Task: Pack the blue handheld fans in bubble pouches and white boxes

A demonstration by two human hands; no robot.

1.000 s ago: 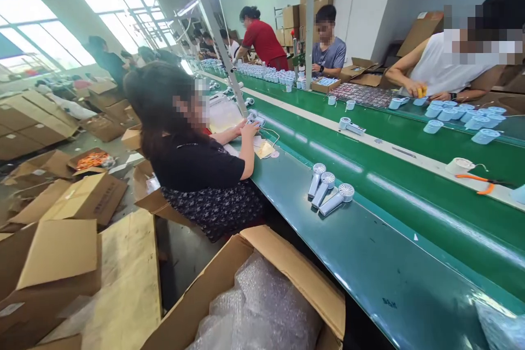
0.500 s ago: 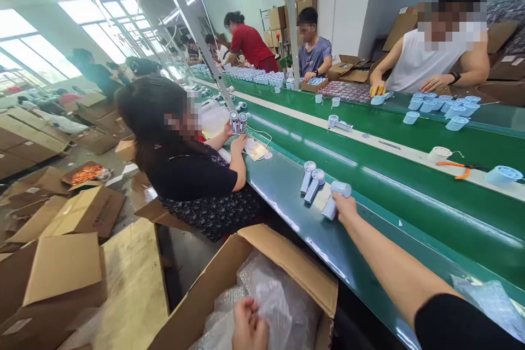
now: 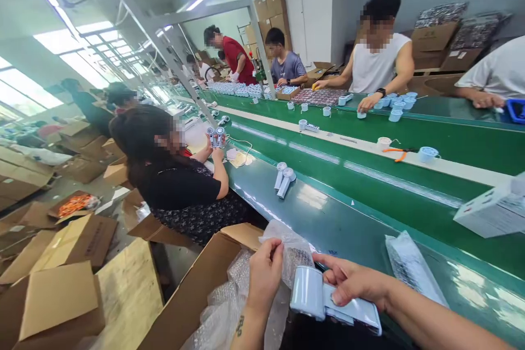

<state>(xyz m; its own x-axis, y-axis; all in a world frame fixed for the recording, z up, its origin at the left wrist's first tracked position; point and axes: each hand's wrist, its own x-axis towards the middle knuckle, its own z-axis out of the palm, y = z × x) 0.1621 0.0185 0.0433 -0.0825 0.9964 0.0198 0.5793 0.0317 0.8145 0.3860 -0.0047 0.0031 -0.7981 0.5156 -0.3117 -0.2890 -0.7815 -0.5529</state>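
My right hand (image 3: 363, 283) grips a pale blue handheld fan (image 3: 307, 294), its thumb on the handle and its index finger stretched toward a clear bubble-wrap bag (image 3: 296, 246). The fan's round head points left, low in the view. My left hand (image 3: 263, 270) pinches the edge of that bag, just left of the fan. Below it, more bubble wrap (image 3: 223, 298) fills an open cardboard box (image 3: 186, 290). Farther up the bench lie two similar handheld fans (image 3: 286, 181), side by side.
A wrapped item (image 3: 414, 268) lies on the bench (image 3: 328, 219) at right, near a white box (image 3: 490, 210). Beyond runs a green conveyor (image 3: 394, 191) with orange-handled pliers (image 3: 397, 153). A co-worker (image 3: 176, 180) sits at left holding fans. Other people work across the belt.
My right hand has lifted a fan from the bench and brought it close to me. My left hand has raised a bubble-wrap bag out of the box. The view has swung right.
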